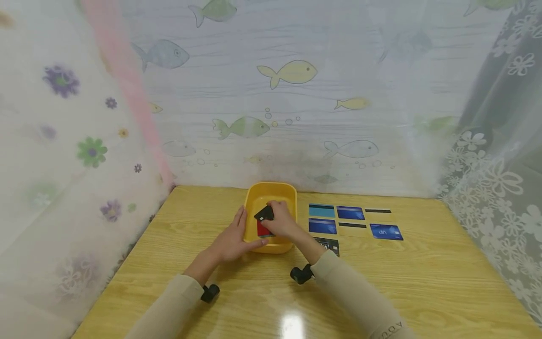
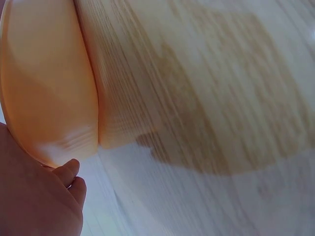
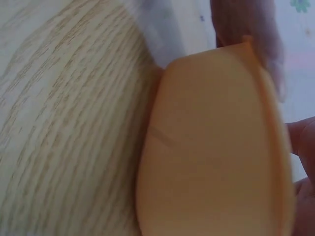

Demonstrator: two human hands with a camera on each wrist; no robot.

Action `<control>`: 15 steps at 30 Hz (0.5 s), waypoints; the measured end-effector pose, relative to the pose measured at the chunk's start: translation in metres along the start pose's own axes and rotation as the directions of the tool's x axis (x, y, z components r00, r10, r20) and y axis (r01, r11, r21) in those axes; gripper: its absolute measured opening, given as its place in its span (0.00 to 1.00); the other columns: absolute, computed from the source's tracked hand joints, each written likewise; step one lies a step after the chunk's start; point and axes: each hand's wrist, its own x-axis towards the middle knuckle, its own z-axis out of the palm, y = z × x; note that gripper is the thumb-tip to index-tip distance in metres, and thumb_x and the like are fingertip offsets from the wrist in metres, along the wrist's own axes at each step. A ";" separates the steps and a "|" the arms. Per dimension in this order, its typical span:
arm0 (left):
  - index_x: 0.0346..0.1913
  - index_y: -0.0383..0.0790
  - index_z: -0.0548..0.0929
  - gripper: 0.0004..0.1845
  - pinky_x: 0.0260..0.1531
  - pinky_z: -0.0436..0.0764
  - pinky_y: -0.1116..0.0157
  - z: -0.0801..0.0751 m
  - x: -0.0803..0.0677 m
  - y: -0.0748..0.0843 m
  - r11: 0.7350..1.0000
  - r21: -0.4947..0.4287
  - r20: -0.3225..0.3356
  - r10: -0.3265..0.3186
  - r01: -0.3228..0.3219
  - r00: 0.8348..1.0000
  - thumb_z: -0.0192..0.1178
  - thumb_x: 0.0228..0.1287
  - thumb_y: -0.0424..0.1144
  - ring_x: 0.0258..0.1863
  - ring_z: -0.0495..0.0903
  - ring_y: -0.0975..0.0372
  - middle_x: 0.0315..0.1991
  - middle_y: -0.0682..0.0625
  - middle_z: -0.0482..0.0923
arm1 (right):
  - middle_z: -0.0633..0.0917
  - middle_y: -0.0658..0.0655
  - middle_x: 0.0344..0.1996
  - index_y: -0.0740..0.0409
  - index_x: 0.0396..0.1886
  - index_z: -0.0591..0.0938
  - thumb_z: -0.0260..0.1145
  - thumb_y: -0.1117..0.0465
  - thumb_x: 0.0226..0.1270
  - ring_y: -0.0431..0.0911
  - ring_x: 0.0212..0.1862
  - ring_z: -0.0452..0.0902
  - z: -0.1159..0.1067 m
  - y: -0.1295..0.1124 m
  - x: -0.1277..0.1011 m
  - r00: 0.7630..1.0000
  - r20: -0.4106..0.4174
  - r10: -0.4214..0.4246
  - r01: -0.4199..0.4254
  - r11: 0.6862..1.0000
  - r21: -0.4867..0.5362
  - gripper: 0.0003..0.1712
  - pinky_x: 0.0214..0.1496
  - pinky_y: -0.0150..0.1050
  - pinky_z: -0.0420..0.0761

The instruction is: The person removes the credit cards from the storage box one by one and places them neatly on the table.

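A yellow plastic basin (image 1: 295, 197) stands on the table near the back curtain. My left hand (image 1: 228, 242) holds its left front corner, fingers along the left side and thumb by the front rim. In the left wrist view, fingertips (image 2: 69, 172) touch the basin's outer wall (image 2: 49, 88). Inside the basin, my right hand (image 1: 281, 220) pinches a black card (image 1: 265, 213) held at a slant. Beneath it a red card (image 1: 263, 230) lies in the basin, partly covered by the hand. The right wrist view shows mostly the basin's outer wall (image 3: 211, 142).
Right of the basin, several bank cards lie in rows, among them a light blue card (image 1: 322, 210) and a dark blue card (image 1: 386, 231). A black card (image 1: 330, 245) nearer me is partly behind the right forearm. A fish-patterned curtain (image 1: 296, 141) hangs behind the wooden table (image 1: 423, 282).
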 end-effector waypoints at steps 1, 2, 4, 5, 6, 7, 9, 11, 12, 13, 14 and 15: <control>0.83 0.36 0.38 0.67 0.70 0.68 0.47 0.000 0.000 0.000 1.000 0.002 0.001 -0.001 0.001 1.000 0.55 0.58 0.79 0.75 0.62 0.42 0.84 0.43 0.32 | 0.65 0.72 0.69 0.69 0.73 0.67 0.69 0.62 0.68 0.63 0.63 0.71 0.003 0.001 0.002 1.000 -0.014 0.010 -0.010 1.000 -0.007 0.37 0.65 0.57 0.75; 0.83 0.36 0.37 0.67 0.70 0.68 0.47 0.000 -0.001 0.000 1.000 -0.001 0.005 -0.003 0.003 1.000 0.55 0.59 0.79 0.75 0.62 0.43 0.84 0.44 0.31 | 0.64 0.72 0.69 0.69 0.73 0.67 0.69 0.62 0.68 0.64 0.64 0.70 0.006 0.001 0.003 0.999 -0.030 0.021 -0.022 1.000 -0.019 0.37 0.65 0.58 0.75; 0.83 0.37 0.37 0.67 0.70 0.67 0.47 -0.001 -0.001 0.001 1.000 0.002 0.011 -0.007 0.007 1.000 0.55 0.59 0.79 0.76 0.61 0.43 0.84 0.44 0.31 | 0.63 0.72 0.70 0.68 0.74 0.66 0.71 0.60 0.68 0.65 0.67 0.67 0.011 0.003 0.007 0.997 -0.061 0.052 -0.056 0.997 -0.053 0.39 0.67 0.60 0.72; 0.83 0.37 0.37 0.67 0.70 0.67 0.47 -0.001 -0.001 0.002 1.000 0.004 0.013 -0.008 0.008 1.000 0.55 0.59 0.79 0.76 0.61 0.42 0.84 0.44 0.31 | 0.63 0.71 0.71 0.67 0.75 0.66 0.71 0.59 0.68 0.66 0.69 0.65 0.012 0.003 0.008 0.995 -0.076 0.071 -0.077 0.994 -0.072 0.40 0.68 0.61 0.71; 0.83 0.37 0.37 0.67 0.70 0.67 0.47 -0.002 -0.002 0.002 1.000 0.004 0.014 -0.008 0.008 1.000 0.55 0.59 0.79 0.76 0.61 0.42 0.84 0.44 0.31 | 0.62 0.71 0.72 0.67 0.75 0.65 0.72 0.58 0.67 0.66 0.70 0.63 0.014 0.003 0.010 0.992 -0.091 0.091 -0.099 0.991 -0.090 0.42 0.69 0.61 0.69; 0.83 0.36 0.37 0.67 0.70 0.68 0.47 -0.002 -0.002 0.003 1.000 0.005 0.013 -0.005 0.005 1.000 0.55 0.59 0.79 0.76 0.61 0.42 0.84 0.44 0.31 | 0.62 0.70 0.73 0.66 0.76 0.64 0.73 0.56 0.67 0.66 0.71 0.62 0.015 0.004 0.012 0.988 -0.106 0.110 -0.121 0.987 -0.104 0.44 0.70 0.62 0.68; 0.83 0.36 0.38 0.67 0.70 0.68 0.46 -0.003 -0.002 0.005 1.000 0.006 0.009 -0.003 0.002 1.000 0.55 0.59 0.79 0.75 0.61 0.42 0.84 0.44 0.31 | 0.60 0.69 0.75 0.66 0.78 0.62 0.74 0.53 0.65 0.67 0.73 0.59 0.016 0.005 0.016 0.981 -0.124 0.151 -0.166 0.978 -0.123 0.48 0.71 0.63 0.66; 0.83 0.35 0.38 0.67 0.70 0.68 0.46 -0.003 -0.002 0.005 1.000 0.008 0.006 -0.003 0.003 1.000 0.55 0.59 0.79 0.75 0.61 0.42 0.84 0.44 0.31 | 0.59 0.70 0.76 0.65 0.79 0.60 0.75 0.51 0.64 0.67 0.74 0.58 0.018 0.006 0.020 0.973 -0.128 0.193 -0.208 0.971 -0.120 0.52 0.73 0.63 0.63; 0.83 0.35 0.38 0.67 0.70 0.68 0.46 -0.003 -0.002 0.005 1.000 0.006 0.007 -0.003 0.003 1.000 0.55 0.59 0.79 0.75 0.61 0.42 0.84 0.44 0.31 | 0.59 0.70 0.76 0.65 0.79 0.59 0.76 0.50 0.63 0.68 0.74 0.58 0.018 0.007 0.021 0.969 -0.130 0.211 -0.226 0.967 -0.116 0.53 0.73 0.63 0.63; 0.83 0.35 0.38 0.67 0.70 0.68 0.46 -0.003 -0.002 0.005 1.000 0.006 0.008 -0.003 0.003 1.000 0.55 0.59 0.79 0.75 0.61 0.41 0.84 0.44 0.31 | 0.58 0.71 0.76 0.65 0.80 0.59 0.76 0.50 0.62 0.68 0.74 0.57 0.019 0.008 0.023 0.965 -0.130 0.228 -0.243 0.963 -0.113 0.55 0.74 0.63 0.62; 0.83 0.35 0.38 0.67 0.70 0.68 0.46 -0.002 -0.002 0.004 1.000 0.006 0.010 -0.006 0.006 1.000 0.55 0.59 0.79 0.75 0.61 0.42 0.84 0.44 0.31 | 0.59 0.71 0.76 0.64 0.80 0.58 0.77 0.49 0.62 0.68 0.74 0.57 0.021 0.010 0.024 0.961 -0.129 0.245 -0.260 0.959 -0.110 0.56 0.75 0.62 0.61; 0.83 0.36 0.38 0.67 0.70 0.67 0.46 -0.002 -0.002 0.004 1.000 0.005 0.013 -0.008 0.008 1.000 0.55 0.58 0.79 0.75 0.61 0.42 0.84 0.45 0.30 | 0.59 0.71 0.76 0.64 0.81 0.58 0.77 0.49 0.61 0.68 0.74 0.56 0.022 0.011 0.025 0.958 -0.126 0.258 -0.272 0.956 -0.107 0.56 0.75 0.62 0.60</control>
